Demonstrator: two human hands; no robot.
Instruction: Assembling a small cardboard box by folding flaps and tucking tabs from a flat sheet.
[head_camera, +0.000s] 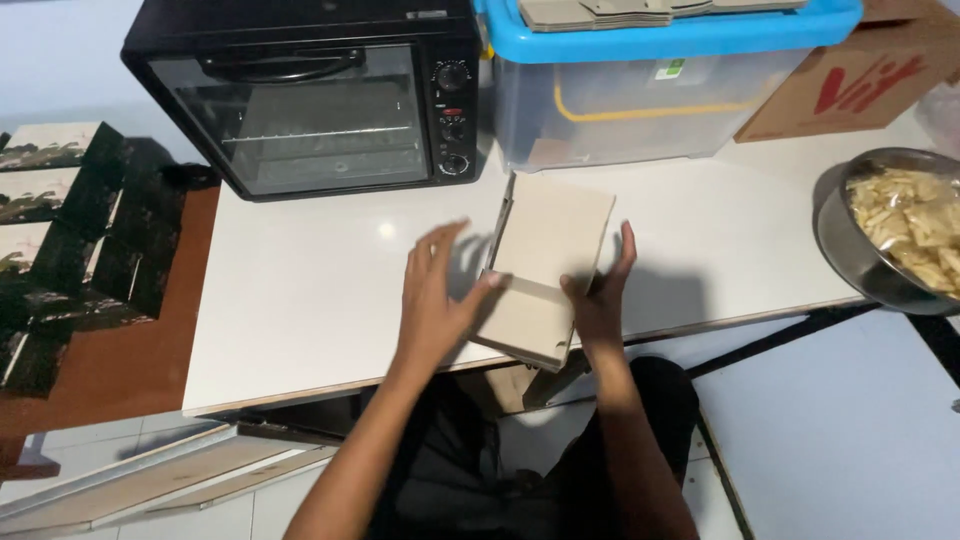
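Holding a flat brown cardboard box blank (540, 270) between them, both hands sit at the near edge of the white table (300, 290). The left hand (435, 305) presses its thumb onto the blank's lower flap at the nine o'clock side, its fingers spread and lifted above the tabletop. The right hand (600, 295) clasps the three o'clock edge, thumb on top and fingers reaching up along the side. The blank lies partly folded, its near flap overhanging the table edge toward six o'clock. Farther off, at about ten o'clock from the blank, stands a black toaster oven (310, 95) with a glass door. At one o'clock sits a clear storage bin (640, 100) with a blue lid. At three o'clock, well apart, a metal bowl (850, 240) holds pale chips.
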